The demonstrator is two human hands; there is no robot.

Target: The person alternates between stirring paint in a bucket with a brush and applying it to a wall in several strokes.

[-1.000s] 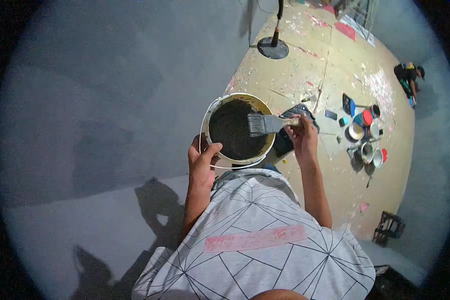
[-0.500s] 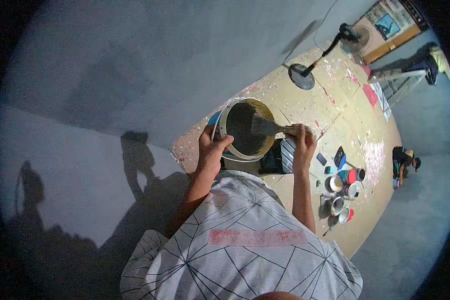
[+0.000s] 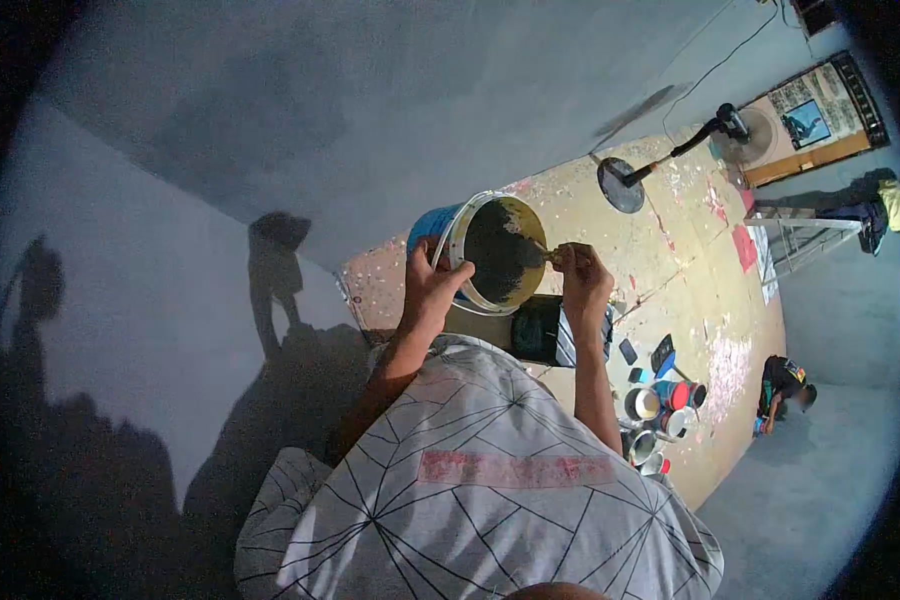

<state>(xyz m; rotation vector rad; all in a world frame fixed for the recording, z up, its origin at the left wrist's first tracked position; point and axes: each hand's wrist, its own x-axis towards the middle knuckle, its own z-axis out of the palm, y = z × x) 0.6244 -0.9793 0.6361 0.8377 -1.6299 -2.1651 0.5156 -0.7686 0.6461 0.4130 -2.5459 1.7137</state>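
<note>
My left hand (image 3: 433,290) grips a blue paint bucket (image 3: 432,222) by its whitish rim, thumb over the edge, with the bucket tipped so its mouth faces me. Dark grey paint (image 3: 495,250) coats the inside, and the wall nearest my right hand is yellowish. Pinched in my right hand (image 3: 585,285) is a paintbrush (image 3: 554,256), its handle at the rim. The bristle end is inside the bucket and hard to tell apart from the paint.
A standing fan (image 3: 625,185) is on the paint-spattered floor (image 3: 660,260) near the wall. Several paint cans (image 3: 642,404), a phone (image 3: 627,351) and a blue dustpan (image 3: 664,358) lie rightward. One person (image 3: 785,385) crouches by the far wall; another stands on a ladder (image 3: 815,232).
The brush has gone deeper into the bucket, so its broad bristle end no longer shows clearly. My right hand has moved slightly left, and the camera view has shifted.
</note>
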